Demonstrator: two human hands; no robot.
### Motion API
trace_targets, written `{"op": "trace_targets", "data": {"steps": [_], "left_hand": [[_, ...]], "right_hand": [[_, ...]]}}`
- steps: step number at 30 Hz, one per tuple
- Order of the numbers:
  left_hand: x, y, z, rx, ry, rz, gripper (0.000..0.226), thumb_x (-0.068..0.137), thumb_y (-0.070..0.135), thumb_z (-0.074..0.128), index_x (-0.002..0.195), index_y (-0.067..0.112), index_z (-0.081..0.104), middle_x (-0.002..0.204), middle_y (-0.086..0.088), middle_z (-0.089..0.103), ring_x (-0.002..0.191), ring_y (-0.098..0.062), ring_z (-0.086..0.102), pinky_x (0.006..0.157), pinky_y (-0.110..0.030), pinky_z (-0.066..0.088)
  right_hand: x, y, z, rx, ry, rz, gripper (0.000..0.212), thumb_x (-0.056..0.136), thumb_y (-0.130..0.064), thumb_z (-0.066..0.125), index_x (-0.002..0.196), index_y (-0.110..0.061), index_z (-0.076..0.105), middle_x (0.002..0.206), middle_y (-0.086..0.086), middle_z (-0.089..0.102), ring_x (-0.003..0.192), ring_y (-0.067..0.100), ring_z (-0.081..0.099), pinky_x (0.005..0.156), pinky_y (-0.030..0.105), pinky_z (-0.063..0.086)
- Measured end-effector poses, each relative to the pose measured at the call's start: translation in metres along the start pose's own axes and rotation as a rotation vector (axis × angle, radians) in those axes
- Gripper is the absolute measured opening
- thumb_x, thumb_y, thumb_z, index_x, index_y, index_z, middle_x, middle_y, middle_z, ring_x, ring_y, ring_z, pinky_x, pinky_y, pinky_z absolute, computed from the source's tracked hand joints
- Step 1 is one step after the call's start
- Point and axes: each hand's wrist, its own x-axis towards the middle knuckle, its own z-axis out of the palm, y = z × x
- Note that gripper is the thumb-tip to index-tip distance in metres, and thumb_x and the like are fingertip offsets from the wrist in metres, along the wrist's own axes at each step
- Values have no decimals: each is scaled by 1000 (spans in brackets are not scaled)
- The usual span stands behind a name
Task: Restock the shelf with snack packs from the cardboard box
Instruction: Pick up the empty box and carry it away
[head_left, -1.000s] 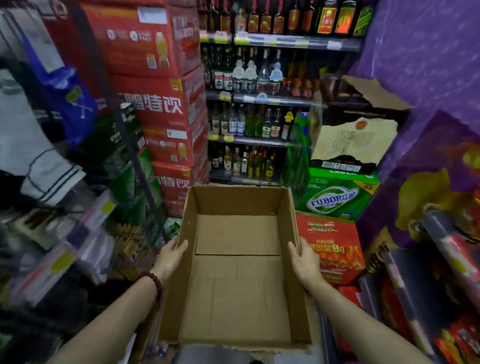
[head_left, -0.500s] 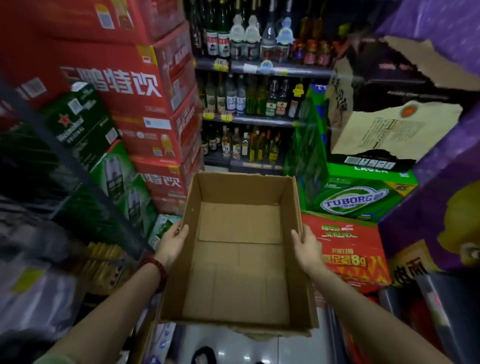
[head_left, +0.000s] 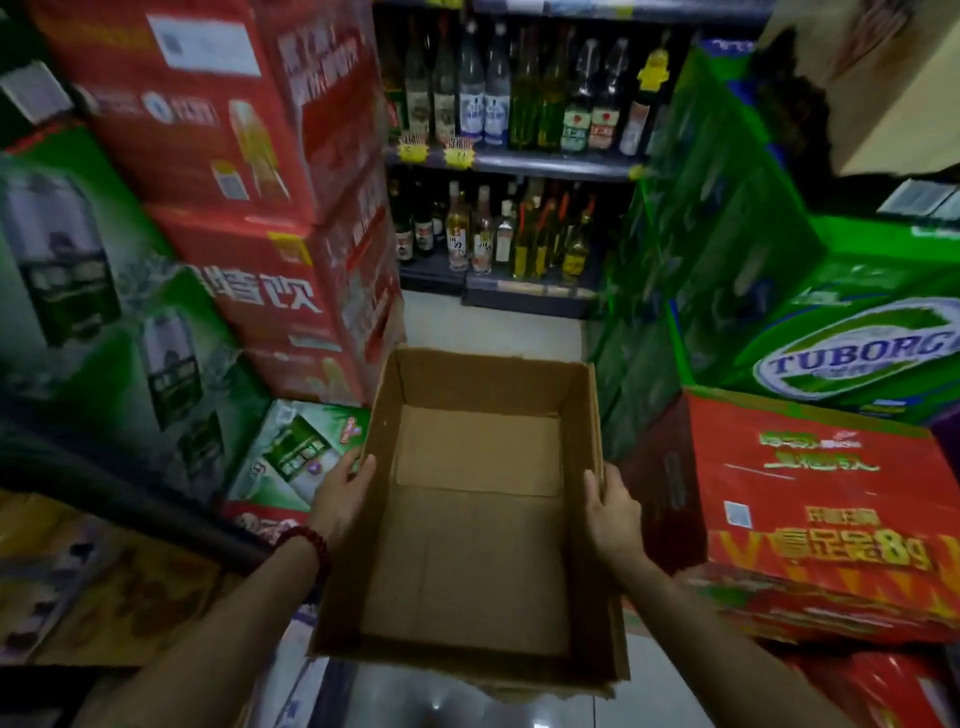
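Note:
I carry an open brown cardboard box (head_left: 384, 525) in front of me, above the floor. Nothing lies inside it; only its bare bottom flaps show. My left hand (head_left: 340, 493) grips the left wall from outside, thumb at the rim; a red bead bracelet is on that wrist. My right hand (head_left: 610, 514) grips the right wall, fingers over its top edge. No snack packs are in sight in the box.
Stacked red drink cartons (head_left: 270, 218) and green beer cases (head_left: 104, 322) rise on the left. Green Tuborg cases (head_left: 841, 332) and a red carton (head_left: 821, 509) stand on the right. A shelf of bottles (head_left: 519, 161) closes the narrow aisle ahead. Snack bags (head_left: 93, 587) lie at lower left.
With the box held the same way, I have moved forward and down the aisle; the cartons on both sides and the bottle shelf appear closer and larger.

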Motion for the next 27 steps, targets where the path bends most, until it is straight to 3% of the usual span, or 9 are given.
{"op": "trace_targets", "data": {"steps": [5,9,10,13,18,20,23,27], "left_hand": [[52,-73,46,3,8,32,39,99,21,48,132,1,50,128,-5,54,122,-18,48,101,-27,34],[104,-143,78,-65,1,-9,53,88,50,54,130,17,56,127,-5,62,119,-25,56,106,-47,41],[113,-153,86,-90,-5,-13,51,89,48,54,130,17,55,126,-6,62,117,-25,57,106,-48,41],[128,-177,109,-128,-17,-19,36,98,24,50,131,8,52,127,-8,59,116,-25,55,107,-45,40],[159,-231,136,-125,-41,-52,48,96,33,52,140,14,44,138,-10,52,127,-29,49,110,-48,37],[161,-239,146,-100,-28,-54,47,98,27,49,141,8,42,138,-12,50,129,-28,46,110,-40,35],[166,-257,157,-73,-10,-36,43,99,20,47,138,3,45,138,-15,50,129,-27,44,100,-26,33],[170,-275,160,-52,1,-13,47,98,24,48,141,4,42,144,-15,45,133,-28,41,107,-32,31]], "right_hand": [[53,76,67,-8,11,19,39,101,-31,38,131,-8,48,118,19,63,112,38,58,95,40,44],[93,127,112,5,20,40,39,100,-33,38,129,-9,49,113,19,65,106,37,60,94,42,47],[101,138,122,8,29,39,40,100,-33,38,130,-9,48,115,20,64,107,37,60,95,42,46],[119,172,147,12,56,27,43,100,-31,40,135,-7,46,122,20,61,115,39,55,97,39,42],[142,225,187,-5,56,14,40,100,-31,39,130,-7,49,119,18,63,114,38,56,96,37,41],[150,238,199,0,59,14,38,100,-32,38,127,-9,51,115,17,64,110,37,58,94,37,42],[155,251,209,5,67,8,36,100,-31,39,127,-10,52,115,17,64,108,36,59,94,38,43],[157,267,222,8,68,-4,35,100,-30,39,126,-9,53,116,16,63,111,36,57,94,37,42]]}}
